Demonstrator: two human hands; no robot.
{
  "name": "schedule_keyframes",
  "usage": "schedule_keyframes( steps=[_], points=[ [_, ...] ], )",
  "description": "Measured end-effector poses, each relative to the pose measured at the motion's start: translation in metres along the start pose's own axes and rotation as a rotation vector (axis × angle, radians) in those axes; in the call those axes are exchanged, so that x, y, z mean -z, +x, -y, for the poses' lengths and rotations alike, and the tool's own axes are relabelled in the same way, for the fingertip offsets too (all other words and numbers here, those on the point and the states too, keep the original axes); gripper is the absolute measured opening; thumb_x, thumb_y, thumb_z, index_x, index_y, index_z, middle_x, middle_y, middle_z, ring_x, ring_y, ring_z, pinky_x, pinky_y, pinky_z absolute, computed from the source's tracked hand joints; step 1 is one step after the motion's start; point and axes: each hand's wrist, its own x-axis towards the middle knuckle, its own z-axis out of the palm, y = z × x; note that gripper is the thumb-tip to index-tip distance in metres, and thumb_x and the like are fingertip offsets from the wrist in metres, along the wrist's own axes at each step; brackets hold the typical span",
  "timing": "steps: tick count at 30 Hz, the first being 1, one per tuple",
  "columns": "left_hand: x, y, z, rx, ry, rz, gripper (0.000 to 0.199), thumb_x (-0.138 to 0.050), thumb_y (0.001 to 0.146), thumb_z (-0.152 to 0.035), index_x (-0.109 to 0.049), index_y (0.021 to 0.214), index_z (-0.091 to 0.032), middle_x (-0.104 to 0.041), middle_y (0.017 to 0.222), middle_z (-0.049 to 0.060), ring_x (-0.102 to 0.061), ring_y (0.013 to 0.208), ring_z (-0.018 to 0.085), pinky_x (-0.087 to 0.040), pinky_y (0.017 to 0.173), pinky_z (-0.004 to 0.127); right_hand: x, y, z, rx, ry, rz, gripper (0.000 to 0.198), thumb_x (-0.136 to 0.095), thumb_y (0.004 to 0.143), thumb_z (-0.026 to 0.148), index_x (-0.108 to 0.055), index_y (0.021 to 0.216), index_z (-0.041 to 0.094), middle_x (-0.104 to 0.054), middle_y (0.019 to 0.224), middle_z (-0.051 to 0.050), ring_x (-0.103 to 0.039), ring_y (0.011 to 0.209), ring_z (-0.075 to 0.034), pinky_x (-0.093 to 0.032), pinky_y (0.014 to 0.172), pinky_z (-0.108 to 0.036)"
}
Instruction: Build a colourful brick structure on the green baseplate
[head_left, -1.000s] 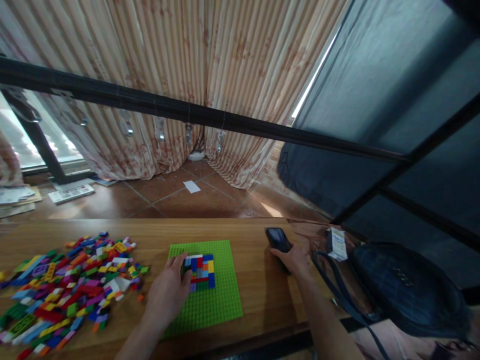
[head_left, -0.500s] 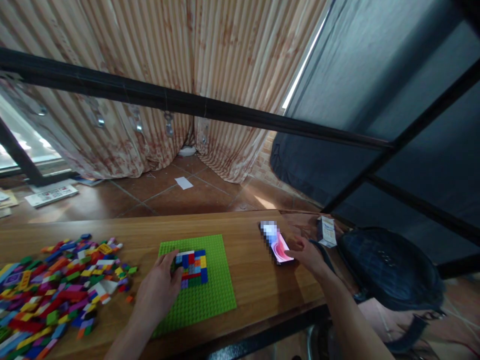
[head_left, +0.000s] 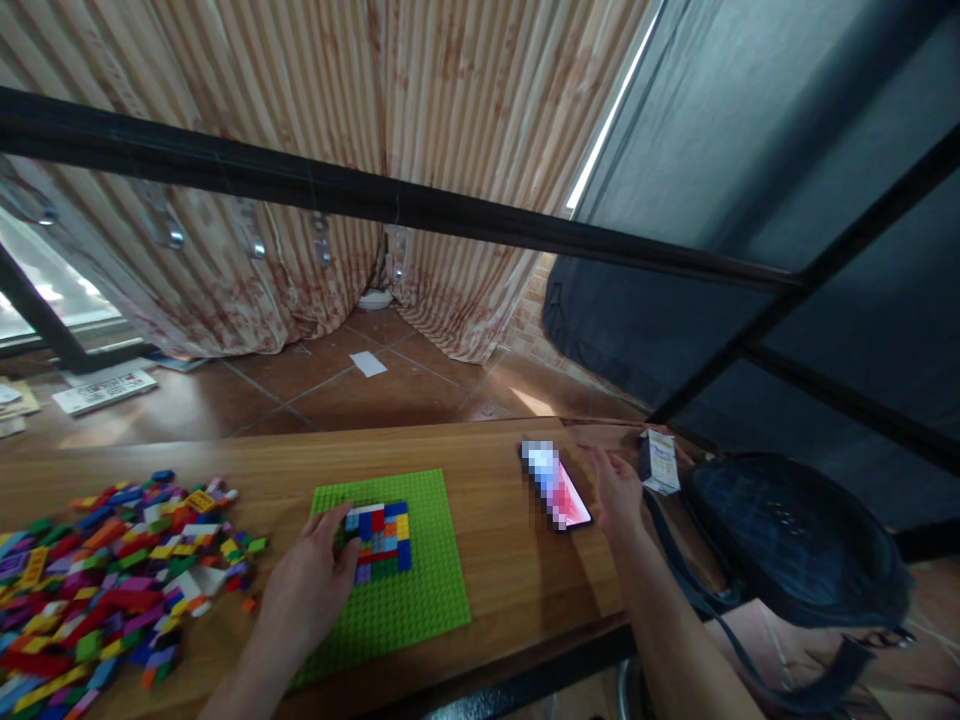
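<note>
My left hand [head_left: 319,565] is bent around the left side of a flat, multicoloured toy brick build [head_left: 384,540], its thumb and fingertips against the edge. Beneath the build lies a green studded baseplate [head_left: 431,600]; my palm and wrist cover part of its left side. A phone [head_left: 568,500] with a lit screen, partly pixelated, lies to the right on the wooden table. Just right of the phone, apart from it, my right hand [head_left: 619,497] is raised with its fingers stretched out and nothing visible in them.
Loose toy bricks [head_left: 112,590] in many colours are heaped on the left of the table [head_left: 510,560]. Right of my right hand are a small carton [head_left: 659,462] and a dark quilted bag [head_left: 802,540] with straps. A black metal bar [head_left: 450,215] crosses before the curtains.
My right hand has drawn back from the phone's lower edge, and its fingers have straightened. My left hand stays at the brick build. The view has shifted slightly.
</note>
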Motion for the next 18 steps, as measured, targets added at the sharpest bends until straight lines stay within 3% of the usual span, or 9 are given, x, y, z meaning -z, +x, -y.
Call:
schedule_keyframes(
  steps=[5,8,11,14,18],
  points=[
    [-0.002,-0.001,0.000,0.010,0.007,0.013,0.043,-0.038,0.091,-0.025,-0.047,0.132,-0.012,-0.060,0.119,0.013,-0.065,0.089,0.022,-0.050,0.079,0.034,-0.009,-0.069,0.045,-0.033,0.186,0.032,0.061,-0.056,0.075,0.059,-0.059,0.114,0.012,-0.067,0.095,-0.011,-0.062,0.082,-0.020,-0.048,0.068,-0.028],
    [-0.002,-0.003,0.000,-0.011,0.005,-0.003,0.043,-0.039,0.091,-0.024,-0.047,0.131,-0.012,-0.057,0.124,0.014,-0.065,0.091,0.022,-0.049,0.083,0.035,-0.029,-0.134,0.084,0.041,0.298,0.262,0.047,-0.059,0.076,0.049,-0.060,0.111,0.017,-0.065,0.095,-0.006,-0.060,0.077,-0.017,-0.048,0.066,-0.027],
    [-0.002,-0.005,-0.001,-0.003,0.004,-0.010,0.043,-0.041,0.090,-0.023,-0.047,0.131,-0.012,-0.058,0.123,0.014,-0.065,0.091,0.022,-0.049,0.081,0.033,-0.050,-0.191,0.109,0.173,0.252,0.515,0.036,-0.061,0.078,0.039,-0.062,0.109,0.020,-0.064,0.099,-0.005,-0.058,0.081,-0.017,-0.049,0.068,-0.029],
    [-0.002,-0.006,-0.002,-0.006,-0.005,-0.029,0.042,-0.043,0.089,-0.022,-0.048,0.130,-0.013,-0.059,0.122,0.013,-0.065,0.091,0.022,-0.049,0.081,0.033,-0.063,-0.221,0.111,0.297,0.197,0.631,0.033,-0.059,0.080,0.030,-0.062,0.111,0.021,-0.064,0.105,-0.006,-0.059,0.091,-0.020,-0.049,0.082,-0.035],
    [-0.004,-0.005,-0.002,-0.014,-0.025,-0.042,0.042,-0.043,0.089,-0.022,-0.048,0.130,-0.013,-0.059,0.123,0.014,-0.066,0.089,0.021,-0.050,0.079,0.033,-0.072,-0.230,0.098,0.341,0.116,0.624,0.032,-0.055,0.082,0.024,-0.060,0.113,0.019,-0.062,0.109,-0.009,-0.056,0.104,-0.022,-0.045,0.095,-0.040]
  ],
)
